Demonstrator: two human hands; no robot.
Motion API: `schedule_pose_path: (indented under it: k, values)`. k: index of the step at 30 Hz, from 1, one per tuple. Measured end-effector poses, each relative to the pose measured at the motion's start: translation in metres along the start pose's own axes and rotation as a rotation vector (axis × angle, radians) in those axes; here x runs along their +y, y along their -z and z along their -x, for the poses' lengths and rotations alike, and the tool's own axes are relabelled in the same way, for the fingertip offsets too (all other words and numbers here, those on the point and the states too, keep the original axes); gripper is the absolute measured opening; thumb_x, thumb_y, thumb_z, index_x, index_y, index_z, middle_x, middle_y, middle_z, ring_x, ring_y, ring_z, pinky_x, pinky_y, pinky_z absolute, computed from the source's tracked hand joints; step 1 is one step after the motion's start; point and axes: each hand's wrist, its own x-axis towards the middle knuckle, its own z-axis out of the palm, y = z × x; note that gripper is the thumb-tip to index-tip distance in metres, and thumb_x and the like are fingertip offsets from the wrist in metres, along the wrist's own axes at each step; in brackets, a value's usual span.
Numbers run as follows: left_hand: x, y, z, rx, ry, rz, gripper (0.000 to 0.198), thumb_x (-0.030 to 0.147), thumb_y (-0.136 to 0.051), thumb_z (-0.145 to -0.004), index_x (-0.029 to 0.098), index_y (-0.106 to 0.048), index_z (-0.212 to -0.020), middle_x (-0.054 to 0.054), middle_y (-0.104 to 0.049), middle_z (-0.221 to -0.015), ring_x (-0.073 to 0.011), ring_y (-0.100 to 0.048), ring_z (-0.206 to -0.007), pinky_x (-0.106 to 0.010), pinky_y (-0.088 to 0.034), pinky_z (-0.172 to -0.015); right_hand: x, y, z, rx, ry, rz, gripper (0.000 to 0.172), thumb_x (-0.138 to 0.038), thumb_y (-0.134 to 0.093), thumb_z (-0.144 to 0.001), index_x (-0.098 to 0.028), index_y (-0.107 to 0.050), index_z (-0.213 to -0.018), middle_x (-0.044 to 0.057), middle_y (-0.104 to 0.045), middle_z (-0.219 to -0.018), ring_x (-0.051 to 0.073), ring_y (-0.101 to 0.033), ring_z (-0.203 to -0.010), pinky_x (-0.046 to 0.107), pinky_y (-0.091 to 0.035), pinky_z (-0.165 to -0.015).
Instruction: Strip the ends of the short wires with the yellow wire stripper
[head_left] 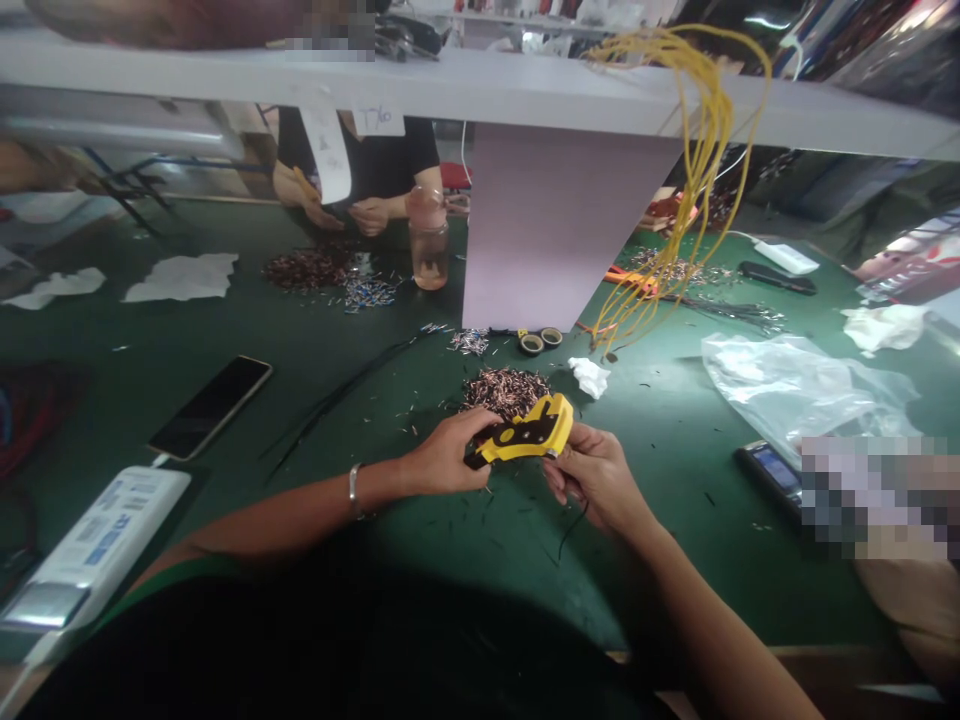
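Note:
My left hand [450, 452] is shut around a yellow-and-black hand wire stripper [529, 432], which it holds above the green mat. My right hand [594, 477] sits at the tool's right end, fingers closed and touching it. A thin black wire [571, 530] hangs below that hand, and its upper end is hidden by my fingers. Just beyond the tool lies a pile of copper-coloured wire pieces [506, 392]. Short black wire offcuts [487, 505] are scattered on the mat beneath my hands.
A white shelf [480, 88] spans the green bench, with yellow wires [694, 170] hanging over it. Across it, a co-worker's hands [345, 213] work near a glass jar [429, 240]. A phone [210, 407], tape rolls [540, 339] and a plastic bag [795, 390] lie about.

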Motion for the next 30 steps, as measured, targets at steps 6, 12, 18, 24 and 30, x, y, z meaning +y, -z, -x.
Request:
schedule_pose_path:
  k: [6,12,18,24,30]
  values:
    - [0.0008,-0.0002,0.0002,-0.005,0.012,0.013,0.041,0.021,-0.052,-0.063,0.017,-0.054,-0.104,-0.005,-0.06,-0.09,-0.0199,-0.057,-0.08,-0.036,-0.05,-0.072,0.0033,0.0023,0.0,-0.001,-0.003,-0.011,0.021,-0.031,-0.079,-0.067,-0.016,-0.064,-0.063,-0.005,-0.053,-0.039,0.004,-0.033,-0.029,0.017,-0.029,-0.029]
    - [0.0017,-0.0002,0.0014,-0.006,0.037,0.014,0.038,0.02,-0.051,-0.064,0.018,-0.054,-0.102,-0.003,-0.059,-0.086,-0.0167,-0.056,-0.076,-0.03,-0.047,-0.067,0.0018,0.0007,0.001,-0.013,0.0,-0.008,0.022,-0.03,-0.078,-0.067,-0.017,-0.061,-0.061,-0.005,-0.052,-0.039,0.004,-0.033,-0.029,0.017,-0.029,-0.029]
    - [-0.0015,-0.0029,0.0023,0.004,0.066,0.022,0.035,0.022,-0.052,-0.064,0.017,-0.055,-0.099,0.0,-0.058,-0.079,-0.0137,-0.053,-0.067,-0.028,-0.043,-0.06,0.002,0.0012,0.0014,-0.002,-0.022,-0.001,0.017,-0.028,-0.076,-0.068,-0.016,-0.064,-0.065,-0.006,-0.052,-0.039,0.005,-0.036,-0.029,0.017,-0.027,-0.029]
    - [0.0004,-0.0031,0.0024,0.0,0.08,0.011,0.027,0.019,-0.053,-0.064,0.019,-0.056,-0.091,0.003,-0.056,-0.072,-0.0116,-0.05,-0.062,-0.025,-0.04,-0.056,0.0028,0.0009,0.0006,-0.005,-0.021,-0.003,0.019,-0.029,-0.077,-0.067,-0.017,-0.063,-0.063,-0.006,-0.052,-0.039,0.005,-0.036,-0.029,0.018,-0.028,-0.029]
    - [0.0034,-0.0055,0.0038,0.025,0.07,-0.017,0.016,0.016,-0.052,-0.064,0.019,-0.053,-0.08,0.005,-0.051,-0.065,-0.0096,-0.045,-0.056,-0.023,-0.035,-0.052,0.0035,-0.0005,0.0004,-0.01,-0.022,-0.002,0.023,-0.031,-0.079,-0.067,-0.017,-0.061,-0.061,-0.006,-0.052,-0.039,0.004,-0.035,-0.028,0.017,-0.027,-0.028]
